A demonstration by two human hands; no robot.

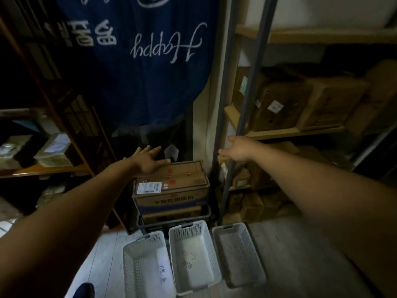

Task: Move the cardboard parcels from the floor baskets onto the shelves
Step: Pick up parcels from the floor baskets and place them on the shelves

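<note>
Our left hand [148, 159], fingers spread, is over the far corner of the cardboard parcel [171, 186] on the dark basket [171, 225]. Our right hand [236, 149] is open too, touching nothing. The parcel looks stiff and heavy, so we should hold both its sides.

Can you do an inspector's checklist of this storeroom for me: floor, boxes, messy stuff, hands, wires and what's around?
Surface: pale plank floor, dimly lit.
Job's things: three white baskets side by side, nothing seen inside; a box on a second box in a dark crate; shelved boxes on the right shelf.
Clutter: wrapped packs on the left shelf.
Hands: left hand open at the box's far corner, touch unclear; right hand open beside a grey pole.
Cables: nothing seen.
Surroundings: blue cloth with "Happy" on it hangs behind.
</note>
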